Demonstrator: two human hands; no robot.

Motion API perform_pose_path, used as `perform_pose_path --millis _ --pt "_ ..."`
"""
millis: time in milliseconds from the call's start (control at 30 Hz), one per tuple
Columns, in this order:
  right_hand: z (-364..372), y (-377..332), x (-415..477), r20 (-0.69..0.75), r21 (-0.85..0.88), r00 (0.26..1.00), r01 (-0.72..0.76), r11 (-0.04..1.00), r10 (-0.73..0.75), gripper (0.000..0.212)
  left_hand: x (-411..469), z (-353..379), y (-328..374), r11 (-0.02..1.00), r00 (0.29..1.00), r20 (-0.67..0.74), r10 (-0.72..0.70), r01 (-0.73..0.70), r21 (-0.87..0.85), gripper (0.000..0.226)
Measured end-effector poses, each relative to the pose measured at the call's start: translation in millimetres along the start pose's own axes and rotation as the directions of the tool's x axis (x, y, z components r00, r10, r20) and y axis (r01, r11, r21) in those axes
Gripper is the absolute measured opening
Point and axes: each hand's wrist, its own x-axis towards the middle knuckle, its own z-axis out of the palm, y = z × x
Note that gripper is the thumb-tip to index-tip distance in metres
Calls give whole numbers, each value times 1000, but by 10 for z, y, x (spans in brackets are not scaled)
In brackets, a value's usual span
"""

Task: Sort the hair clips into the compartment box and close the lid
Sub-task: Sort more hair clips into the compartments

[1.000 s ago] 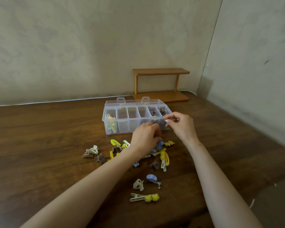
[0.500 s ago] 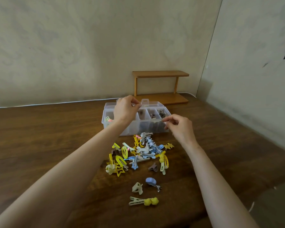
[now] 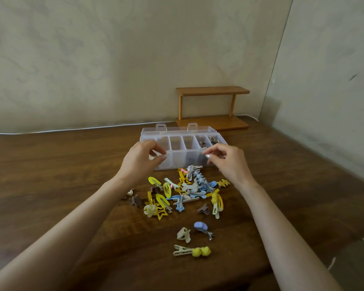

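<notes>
Dark wooden table point(image 3: 51, 175) set into a corner of pale walls, seen from the head of the person working at it. A small wooden shelf point(image 3: 212, 108) stands at the back, and a white cable point(image 3: 72, 129) runs along the foot of the wall. A clear box point(image 3: 183, 158) with compartments sits mid-table, its lid point(image 3: 177, 129) lying open behind it. Brown clips point(image 3: 203, 143) lie in the two right-hand back compartments.

Both bare arms reach to the box's front wall. The left hand point(image 3: 142, 162) is at the left end, fingers curled, thumb and forefinger tips nearly meeting. I cannot tell whether they pinch anything. The right hand point(image 3: 227, 162) is at the right end, curled the same way. Anything between its thumb and forefinger is too small to make out.

Just in front of the box lies a heap of hair clips point(image 3: 187, 190) in yellow, blue, cream and brown. Three lie apart, nearer the person: a cream claw point(image 3: 183, 235), a blue clip point(image 3: 201, 226) and a cream peg point(image 3: 192, 251) with yellow balls.
</notes>
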Motion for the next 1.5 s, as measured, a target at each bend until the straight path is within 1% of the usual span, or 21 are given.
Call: perform_pose_path --millis 167,267,333,400,467,533,600,733,867,1000,1100,1200,1267,1333,1433,1500 --pt "101 -37 -40 89 -50 994 62 997 -57 14 -221 -72 -112 999 998 56 -33 31 36 7" --pt "114 -44 -43 114 -62 992 67 996 -59 15 -255 -131 -112 993 978 188 -89 74 88 14" --pt "118 -44 -43 115 -60 991 70 996 -63 15 -257 -153 -116 980 946 292 -143 94 174 22" --pt "123 -46 -47 118 -63 991 73 995 -65 14 -259 -136 -127 954 913 373 -165 51 297 25" --pt "124 -52 -51 121 -64 991 72 995 -64 14 -272 -98 -131 945 895 413 -166 24 326 19" --pt "119 -54 -51 119 -63 991 70 996 -62 14 -277 -75 -127 952 907 393 -154 29 306 17" --pt "117 -53 -52 120 -64 991 69 996 -61 14 -273 -75 -115 962 936 325 -136 47 268 17" --pt "123 -57 -53 124 -65 991 66 996 -58 14 -280 -88 -63 988 977 189 -102 78 131 12" --pt "127 -63 -54 124 -68 990 69 995 -60 14 -239 -28 13 999 990 133 -41 38 22 12" --pt "129 -46 -44 126 -72 990 68 995 -59 14 17 110 117 999 998 58 27 -24 -38 15" --pt "129 -28 -35 125 -72 991 58 996 -49 12 329 268 196 999 999 5 45 -45 -31 18" --pt "140 -9 -23 118 -71 992 47 996 -38 12 609 431 245 999 998 -61 33 -31 42 22" --pt "147 4 -21 117 -76 993 42 996 -33 11 736 515 246 994 999 -50 8 -3 106 23" --pt "151 12 -24 117 -73 993 35 997 -27 12 795 559 228 991 1000 -27 -3 7 132 25" --pt "156 9 -27 116 -66 993 42 997 -35 14 762 505 187 996 997 -72 -10 16 86 22" --pt "164 -8 -30 125 -57 991 48 997 -41 14 664 395 170 998 994 -104 15 -9 56 19"
